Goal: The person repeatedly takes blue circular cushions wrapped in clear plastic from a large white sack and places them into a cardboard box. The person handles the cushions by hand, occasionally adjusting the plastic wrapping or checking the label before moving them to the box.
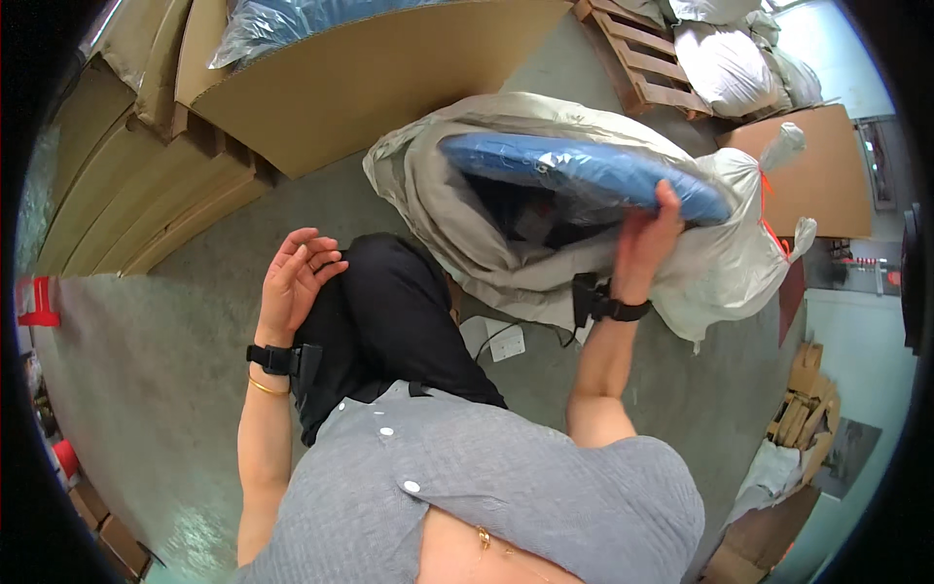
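Note:
A large off-white woven sack (477,255) lies on its side in front of me with its mouth gaping. Inside that mouth is a flat blue bundle (574,161) wrapped in clear plastic, its long edge facing up. My right hand (650,238) reaches into the opening and grips the bundle's near edge, one finger over the blue side. The rest of its fingers are partly hidden and blurred. Above my left knee, my left hand (297,277) is raised with loosely bent, parted fingers and holds nothing. Dark contents fill the sack's shaded interior.
At the upper left stands a tall open cardboard box (379,78) with plastic-wrapped blue goods (311,24). Flat cartons (126,195) are stacked beside it. A tied white bag (730,263) touches the sack's right side. A wooden pallet (642,58) lies far right; a white power strip (506,343) sits by my knee.

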A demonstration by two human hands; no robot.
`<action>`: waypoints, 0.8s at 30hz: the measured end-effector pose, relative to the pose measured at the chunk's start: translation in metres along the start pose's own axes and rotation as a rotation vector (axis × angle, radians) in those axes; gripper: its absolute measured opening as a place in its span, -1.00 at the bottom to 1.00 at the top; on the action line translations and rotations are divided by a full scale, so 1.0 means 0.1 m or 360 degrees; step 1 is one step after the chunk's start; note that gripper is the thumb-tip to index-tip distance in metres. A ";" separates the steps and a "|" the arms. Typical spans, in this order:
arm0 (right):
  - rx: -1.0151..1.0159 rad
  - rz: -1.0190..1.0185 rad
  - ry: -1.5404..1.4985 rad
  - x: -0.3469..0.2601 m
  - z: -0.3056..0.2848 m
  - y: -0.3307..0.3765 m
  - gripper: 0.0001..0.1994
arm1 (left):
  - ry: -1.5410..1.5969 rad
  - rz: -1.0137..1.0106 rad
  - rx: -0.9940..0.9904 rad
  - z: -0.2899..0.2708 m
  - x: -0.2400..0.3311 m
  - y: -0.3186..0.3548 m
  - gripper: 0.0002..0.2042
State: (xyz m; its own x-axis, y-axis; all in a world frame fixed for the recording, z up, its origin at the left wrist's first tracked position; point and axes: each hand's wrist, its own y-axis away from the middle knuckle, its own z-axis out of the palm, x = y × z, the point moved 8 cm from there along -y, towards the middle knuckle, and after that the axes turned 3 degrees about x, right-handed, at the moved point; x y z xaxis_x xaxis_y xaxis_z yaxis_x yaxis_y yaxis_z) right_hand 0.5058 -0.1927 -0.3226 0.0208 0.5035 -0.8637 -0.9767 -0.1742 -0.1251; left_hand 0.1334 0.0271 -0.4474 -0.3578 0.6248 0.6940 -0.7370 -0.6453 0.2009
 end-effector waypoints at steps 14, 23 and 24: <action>-0.0541 0.0093 0.0380 -0.84 0.88 0.84 -0.88 | 0.0682 -0.1281 -0.0087 1.08 -0.55 -0.03 0.02; -0.0685 -0.0412 0.0104 -1.85 1.36 1.37 -0.77 | 0.1127 -0.0568 -0.0314 1.22 0.52 0.30 -0.69; -0.0725 -0.0442 0.0100 -1.90 1.36 1.43 -0.76 | 0.1194 -0.0484 -0.0453 1.16 0.62 0.31 -0.70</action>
State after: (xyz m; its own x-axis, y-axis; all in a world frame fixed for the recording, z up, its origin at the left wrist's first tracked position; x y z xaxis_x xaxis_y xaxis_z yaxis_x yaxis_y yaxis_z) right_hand 0.3337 -0.1982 -0.1100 0.2915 0.5336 -0.7939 -0.7415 -0.3983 -0.5399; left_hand 0.1548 -0.0051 -0.3182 -0.3318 0.9431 -0.0229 -0.9424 -0.3303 0.0531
